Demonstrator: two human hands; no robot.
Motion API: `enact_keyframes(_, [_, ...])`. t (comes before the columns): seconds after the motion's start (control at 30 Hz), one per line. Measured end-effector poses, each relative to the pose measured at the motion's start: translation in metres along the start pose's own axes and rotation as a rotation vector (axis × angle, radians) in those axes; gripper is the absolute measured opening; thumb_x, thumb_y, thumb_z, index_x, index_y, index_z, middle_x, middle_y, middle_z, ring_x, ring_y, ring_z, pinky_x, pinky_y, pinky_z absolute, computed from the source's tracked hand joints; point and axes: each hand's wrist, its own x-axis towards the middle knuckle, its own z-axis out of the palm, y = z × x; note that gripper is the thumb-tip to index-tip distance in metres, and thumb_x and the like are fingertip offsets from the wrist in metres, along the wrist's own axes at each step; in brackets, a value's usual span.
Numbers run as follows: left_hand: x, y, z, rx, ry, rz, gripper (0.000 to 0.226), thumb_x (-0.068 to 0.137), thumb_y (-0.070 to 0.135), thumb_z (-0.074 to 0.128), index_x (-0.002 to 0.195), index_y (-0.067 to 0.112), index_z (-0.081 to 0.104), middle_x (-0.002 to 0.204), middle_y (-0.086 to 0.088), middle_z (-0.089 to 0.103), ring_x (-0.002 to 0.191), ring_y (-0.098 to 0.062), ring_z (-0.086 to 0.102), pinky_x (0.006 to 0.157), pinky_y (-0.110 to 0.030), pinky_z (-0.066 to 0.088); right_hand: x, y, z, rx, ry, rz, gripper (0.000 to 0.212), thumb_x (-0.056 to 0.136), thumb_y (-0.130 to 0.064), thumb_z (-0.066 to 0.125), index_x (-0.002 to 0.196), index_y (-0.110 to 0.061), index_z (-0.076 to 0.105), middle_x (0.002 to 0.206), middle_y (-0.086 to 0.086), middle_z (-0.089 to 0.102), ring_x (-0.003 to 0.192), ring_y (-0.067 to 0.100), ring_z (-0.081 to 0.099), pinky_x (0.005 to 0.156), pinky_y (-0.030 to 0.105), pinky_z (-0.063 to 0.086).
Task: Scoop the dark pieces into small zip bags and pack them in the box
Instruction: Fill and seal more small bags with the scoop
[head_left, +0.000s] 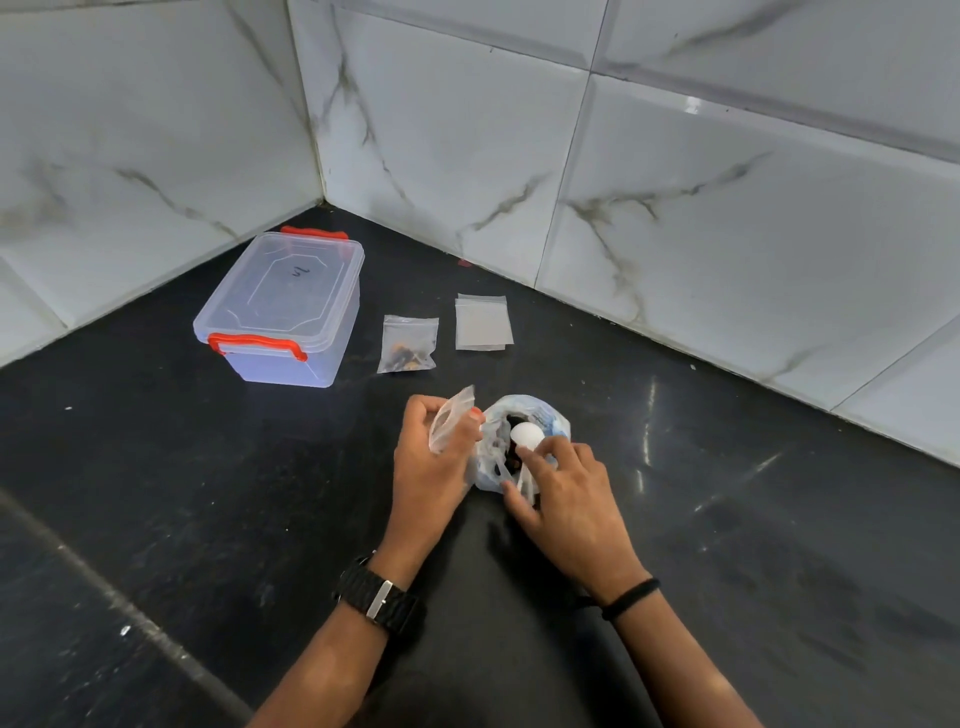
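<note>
Two bare forearms reach in from the bottom edge, with no sleeves showing on either. The left wrist wears a wide black textured watch strap (378, 599) fastened by a rectangular silver metal buckle (378, 598) on top. The right wrist wears a thin black cord bracelet (630, 597) that circles it snugly. Both the left hand (429, 464) and right hand (566, 493) are bare, with no rings or gloves.

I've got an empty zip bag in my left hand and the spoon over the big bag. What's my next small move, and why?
Probably dip the white spoon into the dark pieces in the open plastic bag and lift out a scoop. The right hand holds the spoon at the bag's mouth, and the left hand holds the small zip bag beside it, apparently empty.
</note>
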Motion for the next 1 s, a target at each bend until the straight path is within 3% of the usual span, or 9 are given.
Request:
enact_keyframes(0.07, [-0.001,0.006,-0.001,-0.019,-0.081,-0.01,0.016,0.089,0.029,0.066,0.088,0.014,0.058,0.081,-0.009,0.064,0.074,-0.018,0.062,0.07,-0.038,0.053,0.0,0.0,-0.003,0.09,-0.009,0.017,0.044,0.088,-0.049,0.048,0.118,-0.021,0.064,0.11,0.001,0.055,0.098,0.022,0.052,0.085,0.037,0.047])
enact_keyframes(0.13, [-0.003,0.01,0.0,-0.055,-0.164,-0.037,0.017,0.089,0.022,0.064,0.088,0.005,0.061,0.08,-0.017,0.063,0.075,-0.017,0.06,0.072,-0.042,0.052,0.002,-0.002,-0.014,0.38,0.035,0.1,0.029,0.091,-0.036,0.057,0.117,-0.024,0.063,0.11,-0.005,0.053,0.101,0.014,0.05,0.088,0.029,0.045])
enact_keyframes(0.23, [-0.008,0.015,0.002,-0.078,-0.263,-0.059,0.021,0.086,0.024,0.066,0.091,0.003,0.065,0.085,-0.017,0.066,0.078,-0.018,0.063,0.073,-0.036,0.053,0.007,-0.008,-0.035,0.897,0.084,0.246,0.012,0.09,-0.02,0.063,0.1,-0.023,0.066,0.097,-0.007,0.065,0.087,0.002,0.061,0.076,0.018,0.048])
enact_keyframes(0.33, [-0.011,0.015,0.005,-0.085,-0.309,-0.083,0.02,0.082,0.023,0.069,0.091,0.005,0.066,0.085,-0.008,0.069,0.078,-0.015,0.065,0.072,-0.027,0.054,0.01,-0.005,-0.045,1.13,0.068,0.269,0.004,0.087,-0.011,0.066,0.088,-0.009,0.069,0.086,0.008,0.072,0.078,0.017,0.066,0.074,0.033,0.054])
enact_keyframes(0.4, [-0.012,0.016,0.006,-0.109,-0.333,-0.106,0.026,0.077,0.025,0.071,0.093,0.005,0.066,0.086,-0.006,0.07,0.08,-0.017,0.067,0.073,-0.028,0.056,0.009,-0.003,-0.047,1.239,0.059,0.287,0.006,0.086,-0.011,0.067,0.088,-0.005,0.068,0.087,0.011,0.073,0.079,0.02,0.068,0.076,0.035,0.056])
enact_keyframes(0.7, [-0.018,0.017,0.004,-0.185,-0.288,-0.161,0.037,0.072,0.025,0.073,0.1,0.007,0.058,0.091,-0.003,0.071,0.085,-0.021,0.07,0.072,-0.029,0.058,0.005,0.0,-0.047,1.313,0.063,0.268,0.008,0.084,-0.011,0.067,0.086,-0.004,0.068,0.083,0.007,0.073,0.077,0.018,0.068,0.07,0.026,0.055])
enact_keyframes(0.9, [-0.022,0.016,0.003,-0.267,-0.219,-0.13,0.029,0.08,0.024,0.064,0.098,0.002,0.064,0.096,-0.012,0.071,0.092,-0.025,0.068,0.084,-0.039,0.057,0.004,0.006,-0.045,1.304,0.104,0.268,0.011,0.089,-0.009,0.06,0.088,0.0,0.065,0.078,0.003,0.068,0.071,0.009,0.062,0.066,0.021,0.051])
enact_keyframes(1.0, [-0.023,0.014,0.003,-0.268,-0.203,-0.109,0.022,0.08,0.023,0.062,0.092,0.004,0.064,0.093,-0.012,0.071,0.092,-0.026,0.068,0.08,-0.039,0.059,0.002,0.005,-0.045,1.311,0.102,0.286,0.009,0.089,-0.01,0.061,0.087,-0.003,0.065,0.078,0.002,0.069,0.072,0.008,0.063,0.065,0.02,0.051])
